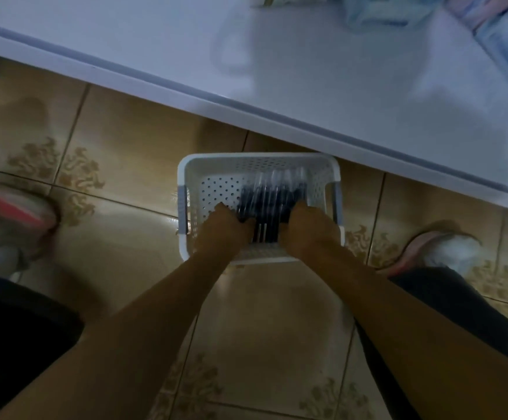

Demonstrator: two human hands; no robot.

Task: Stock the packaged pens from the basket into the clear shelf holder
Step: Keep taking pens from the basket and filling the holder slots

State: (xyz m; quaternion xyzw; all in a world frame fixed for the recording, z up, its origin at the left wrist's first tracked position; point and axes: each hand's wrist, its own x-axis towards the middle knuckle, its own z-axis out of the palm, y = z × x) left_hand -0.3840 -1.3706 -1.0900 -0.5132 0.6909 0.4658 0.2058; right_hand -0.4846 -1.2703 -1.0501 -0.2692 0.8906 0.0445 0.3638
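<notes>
Both hands reach down into the basket (216, 166) at the centre of the frame. The left hand (225, 230) sits on the left edge of the pens (272, 192) and the right hand (302, 228) on the right edge, with fingers curled onto the pack from either side. Motion blur hides how firm the hold is. The two-sided grip looks meant to lift the whole slippery, wrapped bundle at once rather than pack by pack.

The pens lie in the right half of the basket, dark barrels under shiny wrap. The basket stands on the tiled floor (125, 140), just below the front edge of the white shelf (307, 86) that crosses the upper frame, probably to keep the lift short.

A faint clear outline, perhaps the holder (231, 53), shows in the upper middle on the shelf, but it is too blurred to be sure. No pens can be made out up there, so stocking seems barely begun.
</notes>
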